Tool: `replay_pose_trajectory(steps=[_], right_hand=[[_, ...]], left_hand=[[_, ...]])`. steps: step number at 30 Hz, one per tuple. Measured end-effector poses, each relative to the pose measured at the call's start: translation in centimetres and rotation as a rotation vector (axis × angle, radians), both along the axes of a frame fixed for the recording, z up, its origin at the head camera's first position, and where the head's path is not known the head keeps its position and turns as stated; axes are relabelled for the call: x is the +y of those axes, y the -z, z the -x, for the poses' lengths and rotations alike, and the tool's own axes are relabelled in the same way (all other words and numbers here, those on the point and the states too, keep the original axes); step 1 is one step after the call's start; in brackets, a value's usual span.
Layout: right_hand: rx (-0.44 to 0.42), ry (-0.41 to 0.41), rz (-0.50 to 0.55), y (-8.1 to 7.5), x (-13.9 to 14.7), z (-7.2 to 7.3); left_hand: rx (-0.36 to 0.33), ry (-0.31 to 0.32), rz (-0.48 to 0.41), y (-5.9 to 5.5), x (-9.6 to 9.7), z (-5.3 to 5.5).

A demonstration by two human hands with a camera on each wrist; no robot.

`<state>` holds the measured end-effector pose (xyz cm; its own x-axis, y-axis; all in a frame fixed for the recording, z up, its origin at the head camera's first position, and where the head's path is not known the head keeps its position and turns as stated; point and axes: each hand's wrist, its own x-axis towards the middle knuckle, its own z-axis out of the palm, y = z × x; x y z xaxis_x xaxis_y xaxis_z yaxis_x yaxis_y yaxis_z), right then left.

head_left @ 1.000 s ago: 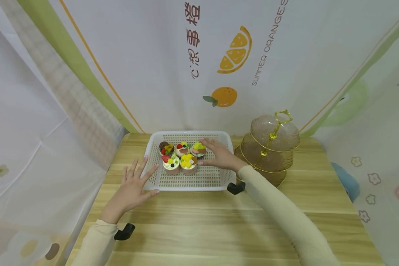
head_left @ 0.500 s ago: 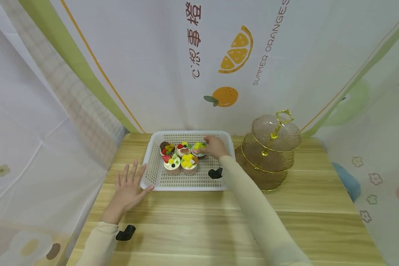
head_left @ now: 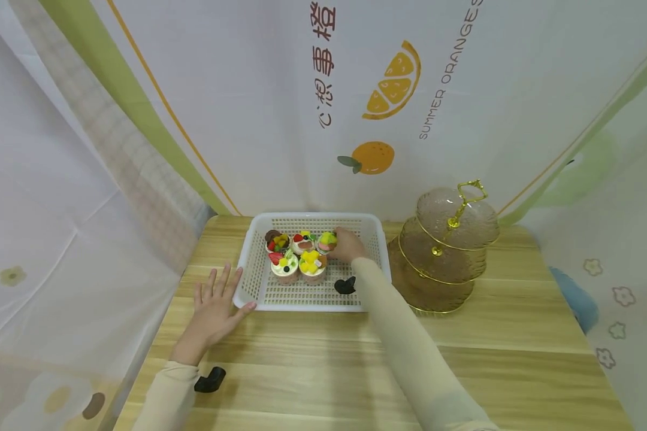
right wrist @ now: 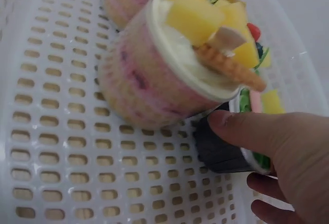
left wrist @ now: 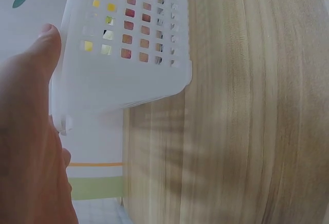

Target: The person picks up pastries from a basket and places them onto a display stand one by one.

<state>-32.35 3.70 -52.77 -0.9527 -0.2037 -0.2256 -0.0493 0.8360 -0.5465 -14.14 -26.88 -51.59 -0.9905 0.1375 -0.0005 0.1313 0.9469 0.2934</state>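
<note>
Head view, twelve o'clock pointing away from the person: the dark cup stands at one o'clock from the middle of the white basket, and the right hand meets it from about three o'clock. Seen from the right wrist, the thumb lies on the cup's dark side and the other fingers curl round its far side, so the cup looks pinched between them; whether it has left the basket floor I cannot tell. At eight o'clock the left hand has its fingers spread apart and holds nothing; whether its thumb touches the rim is unclear.

The likeliest trouble is the mango cup, just beside the dark one at seven o'clock: the thumb works in the narrow gap, so a careless move could tip it. Gripping so near the rim could also smear or loosen the topping. A low swing towards three o'clock might catch the basket wall or the tiered stand beyond, and a snag could skid the unclasped basket.

Counted: one basket; five cups in it, the dark and mango ones plus, from the mango cup, a strawberry cup at nine, a chocolate-topped cup at ten and a berry cup between eleven and twelve; one stand with three tiers; two hands.
</note>
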Motion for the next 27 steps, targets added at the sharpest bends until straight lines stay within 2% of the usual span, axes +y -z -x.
replay_pose_trajectory(steps=[3, 8, 12, 17, 23, 27], right_hand=[[0.012, 0.026, -0.010, 0.5, 0.1, -0.2], [0.024, 0.086, 0.036, 1.2, 0.5, -0.3], [0.073, 0.115, 0.066, 1.3, 1.0, -0.1], [0.128, 0.134, 0.135, -0.6, 2.0, -1.2], [0.245, 0.145, 0.241, -2.7, 2.9, -3.3], [0.293, 0.166, 0.302, -4.4, 3.7, -5.1]], left_hand=[[-0.008, 0.000, -0.014, 0.1, 0.1, -0.1], [-0.007, 0.000, -0.029, 0.0, 0.2, -0.3], [-0.008, 0.003, -0.026, 0.0, 0.2, -0.1], [-0.020, 0.009, -0.026, -0.2, 0.2, 0.0], [-0.016, 0.015, -0.028, -0.1, 0.1, 0.0], [-0.026, 0.017, -0.042, -0.2, 0.2, 0.0]])
